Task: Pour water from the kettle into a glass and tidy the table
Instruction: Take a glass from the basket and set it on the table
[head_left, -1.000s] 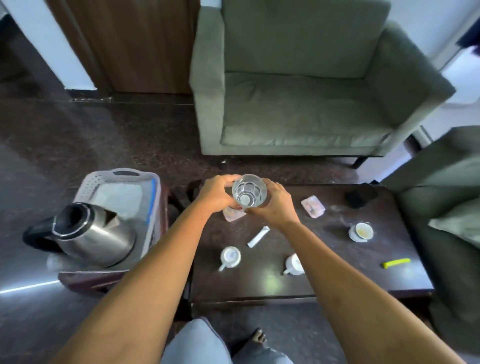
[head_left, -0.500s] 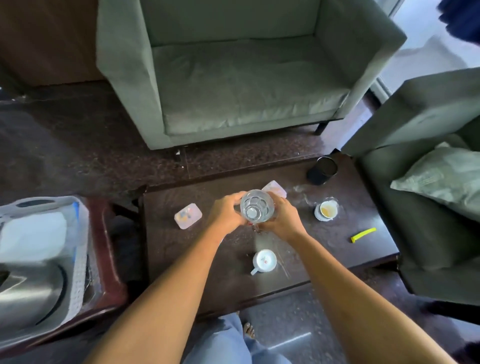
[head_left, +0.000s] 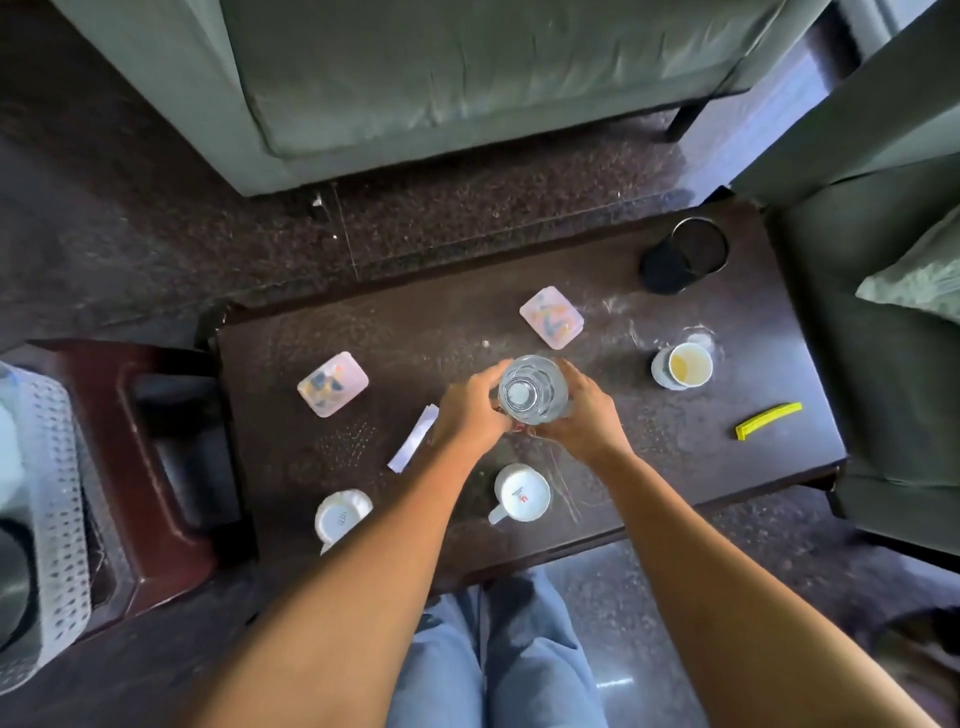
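A clear faceted glass (head_left: 532, 391) is held upright over the middle of the dark wooden table (head_left: 431, 332). My left hand (head_left: 470, 410) wraps its left side and my right hand (head_left: 582, 415) wraps its right side. Whether the glass touches the table I cannot tell. Only a dark sliver of the kettle (head_left: 13, 577) shows at the far left edge, inside a white perforated basket (head_left: 54, 499).
On the table lie two pink coasters (head_left: 333, 383) (head_left: 551, 317), a paper sachet (head_left: 413, 445), two upturned white mugs (head_left: 521, 492) (head_left: 340, 517), a cup with yellowish dregs (head_left: 688, 364), a yellow strip (head_left: 769, 421) and a black holder (head_left: 683, 254). A reddish stool (head_left: 150, 457) stands left; grey sofas (head_left: 467, 67) behind and right.
The view has swung right and down, so the kettle and basket slid to the left edge. Both hands kept hold of the glass and brought it lower over the table's middle.
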